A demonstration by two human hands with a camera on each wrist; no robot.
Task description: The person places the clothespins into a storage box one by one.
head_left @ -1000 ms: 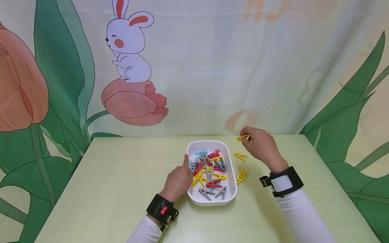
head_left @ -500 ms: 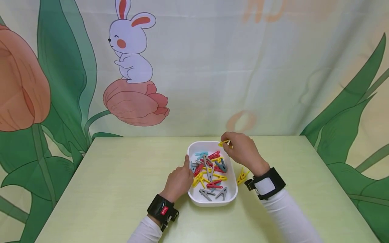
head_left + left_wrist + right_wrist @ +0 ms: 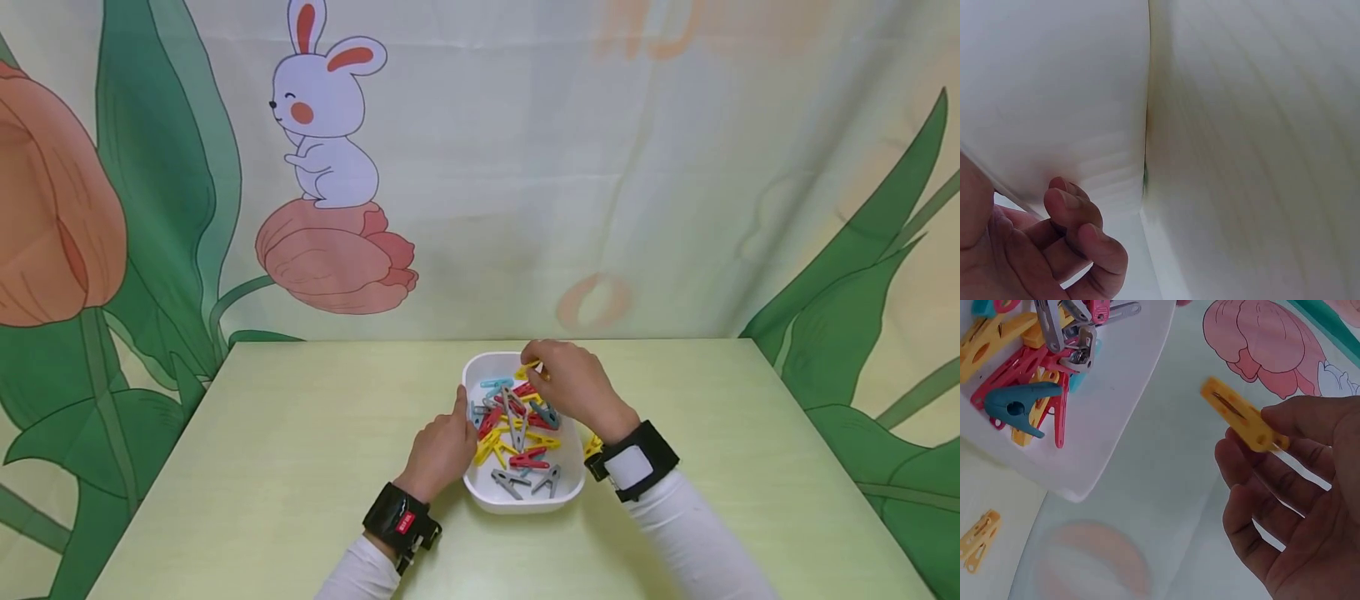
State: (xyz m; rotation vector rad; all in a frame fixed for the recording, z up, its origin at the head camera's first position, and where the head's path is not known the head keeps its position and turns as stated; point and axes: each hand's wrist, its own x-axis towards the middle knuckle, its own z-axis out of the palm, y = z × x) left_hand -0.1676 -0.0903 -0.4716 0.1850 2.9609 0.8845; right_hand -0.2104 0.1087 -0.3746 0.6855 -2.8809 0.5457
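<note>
A white plastic tub [image 3: 491, 503] holds several clothespins in yellow, red, grey and blue. At its left side, my left hand [image 3: 442, 450] grips the rim; the left wrist view has the curled fingers [image 3: 1075, 212] against the outer wall. My right hand [image 3: 577, 383] pinches a yellow clothespin [image 3: 1238, 419] between thumb and fingertips, over the far right part of the tub. Another yellow clothespin [image 3: 592, 446] lies on the table just right of the tub, partly covered by my right wrist. One lying on the table also shows in the right wrist view.
The pale wooden table [image 3: 300, 467] extends to both sides of the tub. Behind its far edge hangs a printed curtain [image 3: 487, 167] with a rabbit and tulips. Each wrist wears a black strap [image 3: 637, 462].
My right hand has lifted the yellow clothespin from the table's far right and carried it left to above the tub. The left hand and the tub stay in place.
</note>
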